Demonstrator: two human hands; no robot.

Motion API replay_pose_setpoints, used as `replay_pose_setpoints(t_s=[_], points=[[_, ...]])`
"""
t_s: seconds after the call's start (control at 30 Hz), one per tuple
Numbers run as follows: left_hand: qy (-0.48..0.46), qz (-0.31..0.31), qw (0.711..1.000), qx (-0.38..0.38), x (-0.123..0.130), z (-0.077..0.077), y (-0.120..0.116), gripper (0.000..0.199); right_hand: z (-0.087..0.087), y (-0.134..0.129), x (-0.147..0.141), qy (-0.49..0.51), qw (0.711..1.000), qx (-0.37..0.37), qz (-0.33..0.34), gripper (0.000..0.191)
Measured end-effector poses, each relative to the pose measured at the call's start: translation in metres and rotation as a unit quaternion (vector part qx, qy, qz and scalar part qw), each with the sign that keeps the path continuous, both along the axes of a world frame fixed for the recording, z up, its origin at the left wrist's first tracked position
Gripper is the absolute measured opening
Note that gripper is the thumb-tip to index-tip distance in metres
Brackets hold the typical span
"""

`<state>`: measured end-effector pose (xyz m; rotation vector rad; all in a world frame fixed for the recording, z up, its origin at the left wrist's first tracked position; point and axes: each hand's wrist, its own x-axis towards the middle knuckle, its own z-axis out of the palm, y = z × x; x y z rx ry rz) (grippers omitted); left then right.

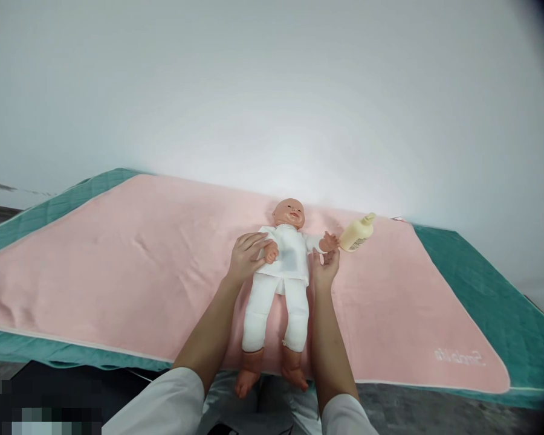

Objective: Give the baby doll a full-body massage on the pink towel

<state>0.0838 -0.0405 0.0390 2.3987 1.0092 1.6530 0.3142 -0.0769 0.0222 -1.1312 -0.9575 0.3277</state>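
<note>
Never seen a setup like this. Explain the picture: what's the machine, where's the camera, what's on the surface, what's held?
There is no robot: the two bare hands belong to a person wearing the camera on their head. This single picture looks forward and down past their forearms, so the left hand appears at left and the right hand at right.

A bald baby doll in white clothes lies face up on a pink blanket, spread over a green quilted pad. A pale yellow pump bottle is beside the doll's outstretched hand.

The left hand is at one of the doll's arms, the right hand at the other. How firmly either grips, if at all, I can't tell.
</note>
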Motion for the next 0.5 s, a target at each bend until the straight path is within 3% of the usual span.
replay_pose_setpoints(t_s=[0.1,0.23,0.4,0.5], points=[[-0.104,0.036,0.993,-0.04,0.001,-0.001,-0.001,0.031,0.002,0.002,0.004,0.063,0.997,-0.012,-0.051,0.053],[-0.236,0.064,0.957,-0.154,0.0,0.003,-0.001,0.031,-0.003,0.004,0.014,0.117,0.986,-0.03,-0.112,0.052],[-0.416,0.105,0.855,-0.292,-0.009,0.002,0.009,0.04,-0.012,0.006,0.022,0.201,0.972,-0.037,-0.115,0.048],[-0.493,0.107,0.781,-0.369,-0.017,-0.001,0.017,0.047,-0.011,0.003,0.025,0.182,0.978,-0.054,-0.089,0.042]])
